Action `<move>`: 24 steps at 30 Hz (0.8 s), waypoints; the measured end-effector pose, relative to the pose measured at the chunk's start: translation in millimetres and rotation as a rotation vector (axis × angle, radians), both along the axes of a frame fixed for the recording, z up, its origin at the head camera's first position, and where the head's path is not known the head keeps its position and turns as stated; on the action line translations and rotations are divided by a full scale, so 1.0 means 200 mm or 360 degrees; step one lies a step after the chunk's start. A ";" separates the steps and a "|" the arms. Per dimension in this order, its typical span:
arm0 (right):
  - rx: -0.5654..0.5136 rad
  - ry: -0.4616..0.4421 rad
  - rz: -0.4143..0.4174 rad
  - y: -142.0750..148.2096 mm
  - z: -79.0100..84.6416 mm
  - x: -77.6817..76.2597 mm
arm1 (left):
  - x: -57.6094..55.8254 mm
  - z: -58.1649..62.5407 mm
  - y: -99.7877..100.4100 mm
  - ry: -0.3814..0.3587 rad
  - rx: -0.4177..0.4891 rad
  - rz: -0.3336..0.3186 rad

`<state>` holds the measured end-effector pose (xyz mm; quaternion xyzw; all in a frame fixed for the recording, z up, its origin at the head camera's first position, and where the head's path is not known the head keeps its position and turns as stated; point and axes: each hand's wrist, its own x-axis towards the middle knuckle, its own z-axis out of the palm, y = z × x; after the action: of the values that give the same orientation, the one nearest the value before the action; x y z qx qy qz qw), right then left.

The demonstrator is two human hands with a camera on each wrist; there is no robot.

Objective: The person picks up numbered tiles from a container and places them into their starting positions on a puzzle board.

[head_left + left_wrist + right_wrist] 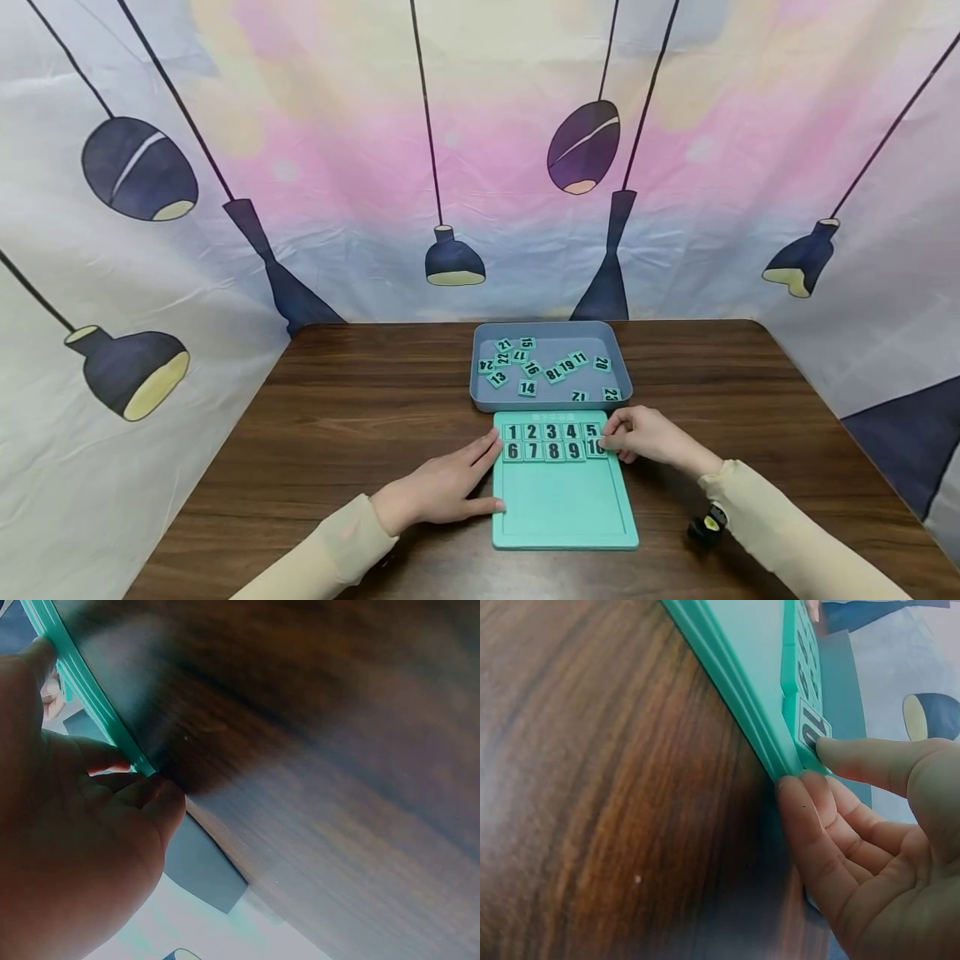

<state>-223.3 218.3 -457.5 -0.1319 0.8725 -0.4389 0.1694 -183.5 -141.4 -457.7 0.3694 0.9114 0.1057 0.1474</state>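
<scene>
A mint-green number board (562,504) lies flat on the table, with two rows of tiles numbered 1 to 10 in its upper part. My left hand (442,486) rests against the board's left side, its fingers near tiles 1 and 6 and its thumb on the edge lower down. At the right edge, my right hand (651,435) holds the number 10 tile (808,724), the thumb on its face and the other fingers curled by the board's rim. That tile sits at the end of the second row, below the 5 tile (591,430).
Just behind the board stands a blue-grey tray (562,337) with several loose number tiles lying at various angles. Both stand on a dark wooden table (360,417). A cloth backdrop (337,167) printed with lamps hangs behind it.
</scene>
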 end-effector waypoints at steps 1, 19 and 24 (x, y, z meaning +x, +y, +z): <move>0.0009 0.0012 0.0002 0.00 0.00 0.00 | 0.00 0.00 0.00 0.0000 0.0000 -0.0001; 0.0209 0.0322 0.0206 0.00 0.01 0.07 | 0.00 0.01 0.01 0.0013 -0.0015 -0.0003; 0.0249 0.0372 0.0279 -0.01 0.01 0.08 | 0.00 0.01 0.01 0.0006 -0.0015 -0.0001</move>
<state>-208.1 217.1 -455.1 -0.2441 0.9029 -0.3348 0.1142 -183.3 -140.3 -456.7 0.3691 0.9121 0.1007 0.1474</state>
